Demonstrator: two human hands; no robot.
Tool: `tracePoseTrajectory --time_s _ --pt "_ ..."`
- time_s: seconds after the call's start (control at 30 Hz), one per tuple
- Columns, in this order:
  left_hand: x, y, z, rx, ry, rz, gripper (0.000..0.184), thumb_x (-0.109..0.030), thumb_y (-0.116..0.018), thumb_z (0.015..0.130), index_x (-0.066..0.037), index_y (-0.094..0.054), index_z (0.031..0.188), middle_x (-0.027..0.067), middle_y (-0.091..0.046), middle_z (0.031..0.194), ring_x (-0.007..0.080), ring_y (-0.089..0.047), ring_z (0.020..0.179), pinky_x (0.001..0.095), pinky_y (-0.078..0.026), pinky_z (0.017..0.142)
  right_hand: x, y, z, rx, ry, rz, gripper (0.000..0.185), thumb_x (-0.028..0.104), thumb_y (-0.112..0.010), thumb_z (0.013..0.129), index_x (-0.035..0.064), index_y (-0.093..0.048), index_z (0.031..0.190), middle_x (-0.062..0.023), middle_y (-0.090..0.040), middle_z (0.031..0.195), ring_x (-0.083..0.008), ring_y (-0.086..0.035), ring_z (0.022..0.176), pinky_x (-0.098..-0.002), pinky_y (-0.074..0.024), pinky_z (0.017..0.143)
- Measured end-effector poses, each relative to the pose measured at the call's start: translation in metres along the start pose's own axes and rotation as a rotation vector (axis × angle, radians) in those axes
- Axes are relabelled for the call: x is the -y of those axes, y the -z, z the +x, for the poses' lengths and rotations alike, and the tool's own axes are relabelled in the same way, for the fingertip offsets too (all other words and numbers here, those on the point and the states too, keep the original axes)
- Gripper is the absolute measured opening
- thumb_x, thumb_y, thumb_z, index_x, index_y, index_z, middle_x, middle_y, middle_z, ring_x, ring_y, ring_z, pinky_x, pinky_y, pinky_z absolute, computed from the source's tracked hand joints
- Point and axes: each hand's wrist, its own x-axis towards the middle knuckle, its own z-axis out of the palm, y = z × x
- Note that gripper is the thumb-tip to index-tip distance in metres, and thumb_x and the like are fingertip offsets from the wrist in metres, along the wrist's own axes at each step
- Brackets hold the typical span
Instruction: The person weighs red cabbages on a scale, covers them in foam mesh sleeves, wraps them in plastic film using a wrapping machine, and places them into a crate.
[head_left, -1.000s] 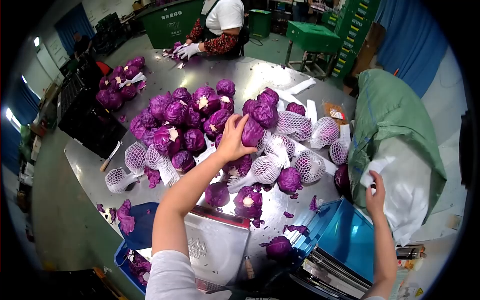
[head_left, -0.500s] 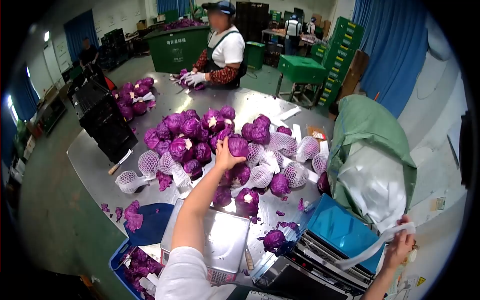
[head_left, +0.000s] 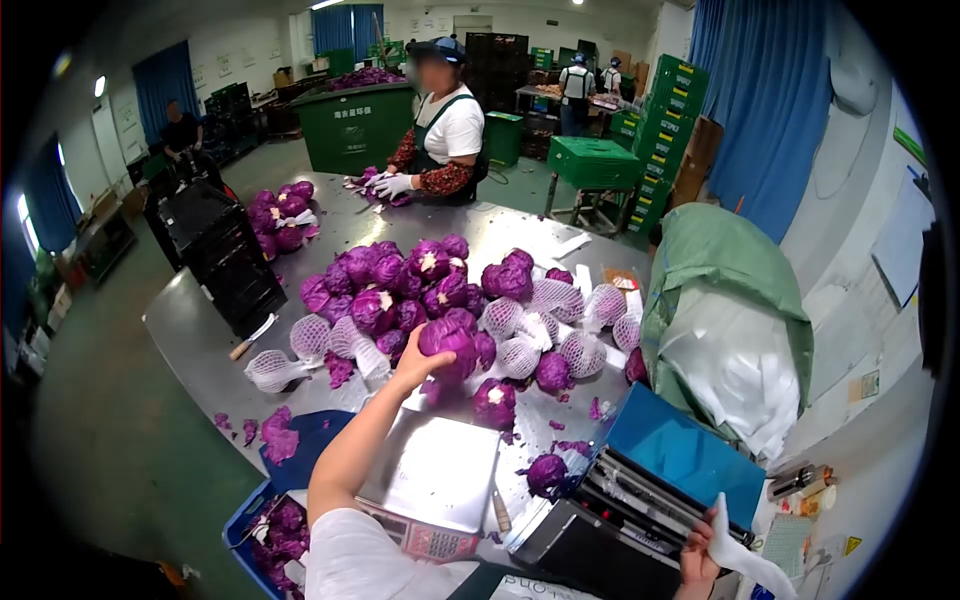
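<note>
My left hand grips a purple cabbage, held over the table in front of the cabbage pile. Below it is the steel plate of a scale. At the lower right, my right hand holds a limp white net sleeve, beside a machine with a blue cover. Cabbages in white nets lie right of the pile. One bare cabbage rests behind the scale, another beside the machine.
A green sack of white sleeves stands at the right. Black crates and a knife are at the left. A blue bin holds leaves. Across the table, a co-worker in white gloves handles cabbage leaves.
The left hand has brought its cabbage nearer, towards the scale. My right hand has gone from the sack down to the machine's side with a white sleeve. The view has tilted up.
</note>
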Motion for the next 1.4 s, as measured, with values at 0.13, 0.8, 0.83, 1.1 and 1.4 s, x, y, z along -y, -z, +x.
tracePoseTrajectory --time_s 0.13,0.8,0.83,1.1,1.4 --pt "-0.050 0.035 -0.091 0.237 -0.092 0.448 0.101 -0.033 -0.086 0.056 -0.002 -0.034 0.137 0.0183 -0.055 0.120 0.0267 -0.055 0.111 0.0338 -0.043 0.096 -0.053 -0.001 0.001 -0.147 -0.120 -0.211 0.035 0.018 -0.050 0.095 0.0123 -0.042 0.129 -0.0080 -0.055 0.097 -0.0136 -0.046 0.068 -0.0261 -0.0440 0.057" --pt "-0.086 -0.065 -0.272 0.616 -0.586 0.682 0.081 -0.028 -0.075 0.073 -0.010 -0.034 0.141 0.0183 -0.031 0.145 0.0345 -0.030 0.135 0.0480 -0.024 0.110 -0.154 0.002 -0.088 0.236 -0.060 -1.209 0.015 0.000 -0.064 0.081 0.0015 -0.062 0.096 -0.0071 -0.059 0.095 -0.0085 -0.054 0.077 -0.0205 -0.0433 0.069" --pt "-0.087 -0.081 -0.288 0.728 -0.541 0.353 0.077 -0.025 -0.072 0.078 -0.010 -0.032 0.143 0.0181 -0.031 0.146 0.0335 -0.029 0.136 0.0447 -0.023 0.111 -0.159 -0.002 -0.086 0.302 0.036 -1.244 0.013 -0.001 -0.064 0.081 0.0014 -0.062 0.094 -0.0077 -0.057 0.097 -0.0091 -0.054 0.079 -0.0206 -0.0428 0.070" --pt "-0.069 -0.157 -0.360 0.676 -0.243 -0.134 0.028 -0.010 -0.062 0.087 0.001 -0.059 0.113 0.0144 -0.055 0.124 0.0227 -0.051 0.116 0.0327 -0.040 0.097 -0.162 -0.005 -0.075 0.216 0.326 -1.109 0.004 0.001 -0.056 0.089 0.0002 -0.052 0.091 -0.0057 -0.055 0.088 -0.0119 -0.053 0.080 -0.0241 -0.0435 0.076" --pt "-0.038 -0.144 -0.366 0.528 0.191 -0.571 0.016 -0.019 -0.052 0.096 -0.005 -0.058 0.101 0.0001 -0.060 0.091 0.0077 -0.056 0.083 0.0204 -0.043 0.074 -0.146 0.056 -0.066 0.112 -0.710 -0.449 0.041 0.041 -0.049 0.094 0.0049 -0.055 0.113 -0.0061 -0.061 0.098 -0.0147 -0.059 0.086 -0.0266 -0.0479 0.076"
